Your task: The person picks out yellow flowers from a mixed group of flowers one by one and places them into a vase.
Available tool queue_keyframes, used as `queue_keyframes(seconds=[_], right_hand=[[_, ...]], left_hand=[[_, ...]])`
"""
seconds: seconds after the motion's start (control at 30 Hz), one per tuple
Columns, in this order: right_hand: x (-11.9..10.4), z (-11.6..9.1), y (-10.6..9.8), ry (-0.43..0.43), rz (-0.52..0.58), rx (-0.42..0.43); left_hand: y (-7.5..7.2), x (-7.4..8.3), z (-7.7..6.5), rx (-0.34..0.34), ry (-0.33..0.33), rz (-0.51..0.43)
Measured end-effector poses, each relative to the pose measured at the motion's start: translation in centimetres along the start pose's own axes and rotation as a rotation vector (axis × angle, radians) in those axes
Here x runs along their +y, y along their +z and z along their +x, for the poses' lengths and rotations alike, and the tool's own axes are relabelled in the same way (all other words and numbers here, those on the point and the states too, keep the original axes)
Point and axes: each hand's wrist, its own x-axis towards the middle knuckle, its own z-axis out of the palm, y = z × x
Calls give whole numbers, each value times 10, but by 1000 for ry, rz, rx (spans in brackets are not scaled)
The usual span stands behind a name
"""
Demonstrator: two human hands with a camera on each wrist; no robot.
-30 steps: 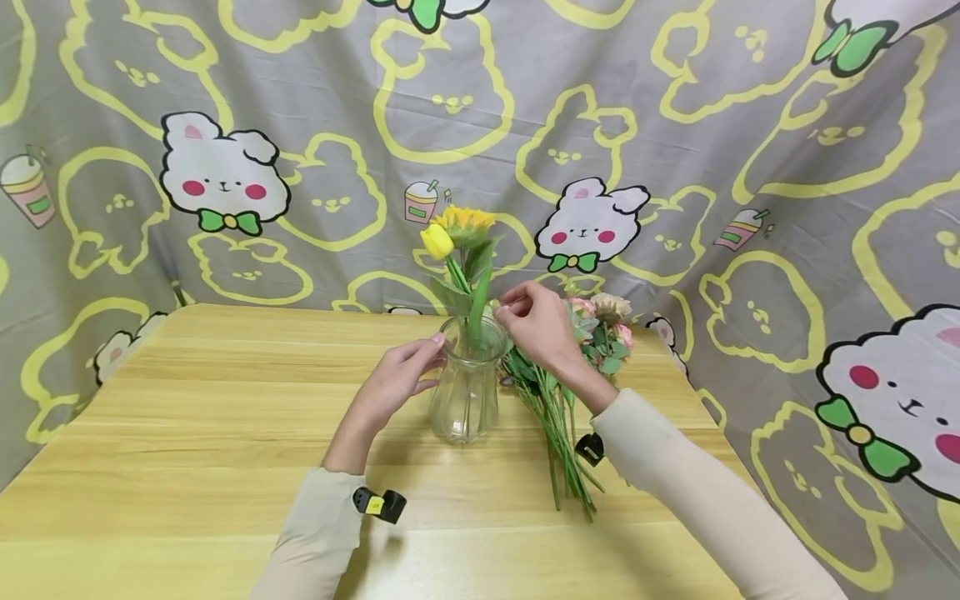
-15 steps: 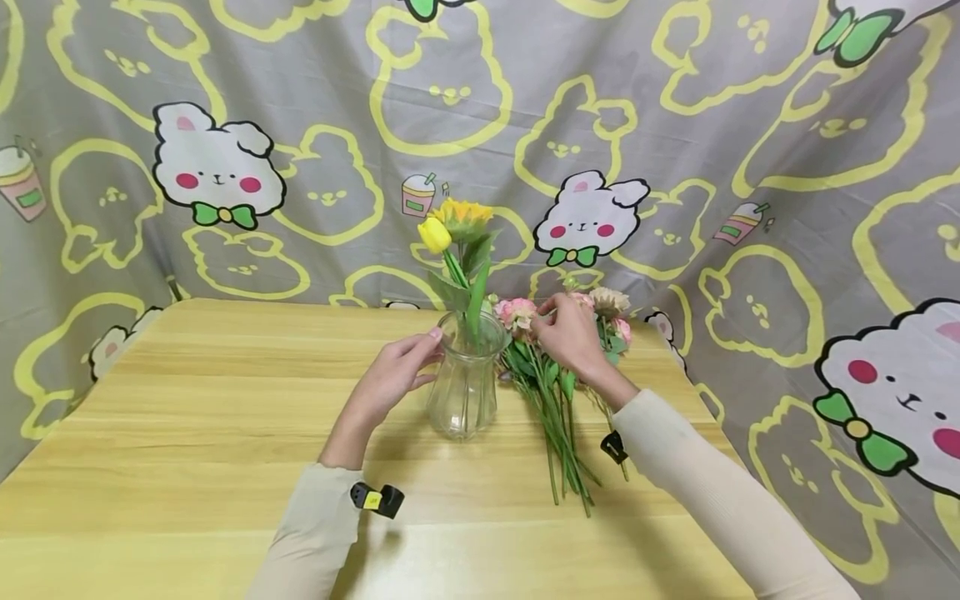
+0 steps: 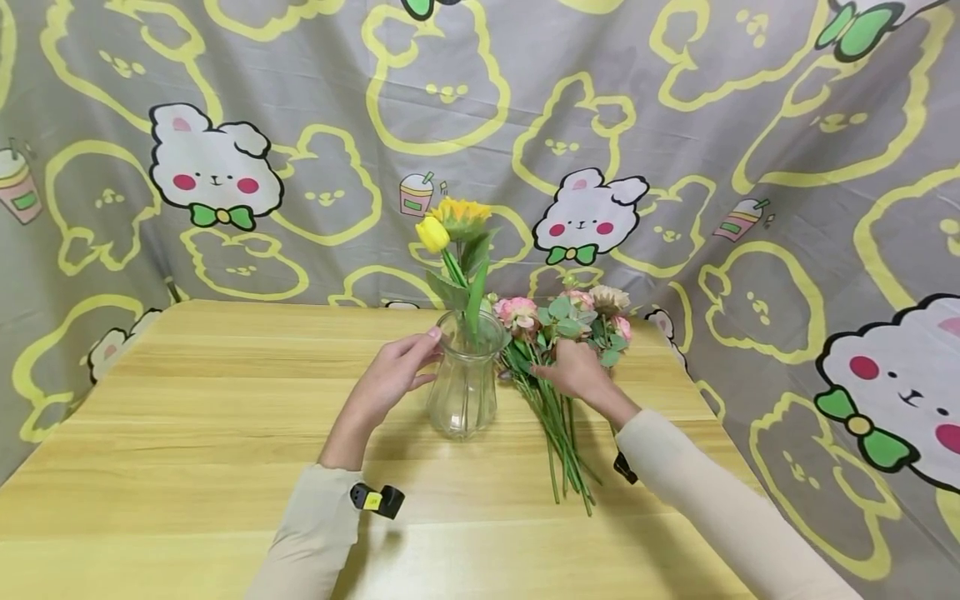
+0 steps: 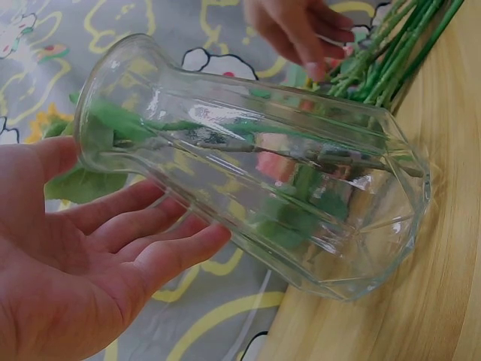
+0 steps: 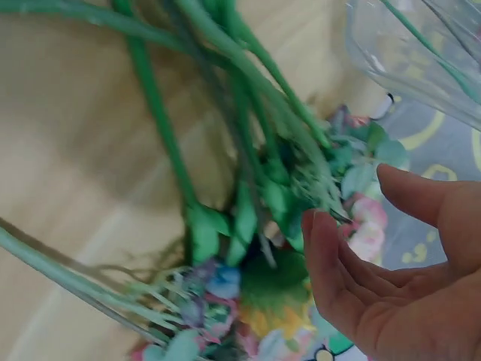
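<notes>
A clear glass vase (image 3: 463, 400) stands upright on the table, holding a yellow tulip (image 3: 432, 235) and a sunflower (image 3: 461, 218). My left hand (image 3: 386, 379) touches the vase's left side near the neck; in the left wrist view its fingers (image 4: 184, 252) are extended along the glass. To the vase's right lies a bunch of artificial flowers, with pink blooms (image 3: 516, 312) at the back and green stems (image 3: 562, 442) toward me. Over the bunch is my right hand (image 3: 581, 369). The right wrist view shows its thumb and fingers apart near the stems, holding nothing.
The wooden table (image 3: 225, 417) reaches back to a grey curtain (image 3: 337, 83) with yellow and white bunny prints, which also runs along the right side. A beige flower (image 3: 609, 298) lies at the bunch's far right.
My right hand has moved from beside the vase's mouth rightward, then down toward me over the stems, uncovering the pink bloom. My left hand stays at the vase.
</notes>
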Motion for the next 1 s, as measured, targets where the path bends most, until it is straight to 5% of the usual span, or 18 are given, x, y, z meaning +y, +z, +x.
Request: queue_keyframes(seconds=[0.33, 1.0], right_hand=[[10, -1, 21, 18, 26, -11], [14, 1, 20, 19, 141, 41]], left_hand=[[0, -1, -1, -5, 0, 3], [0, -1, -1, 3, -7, -4]])
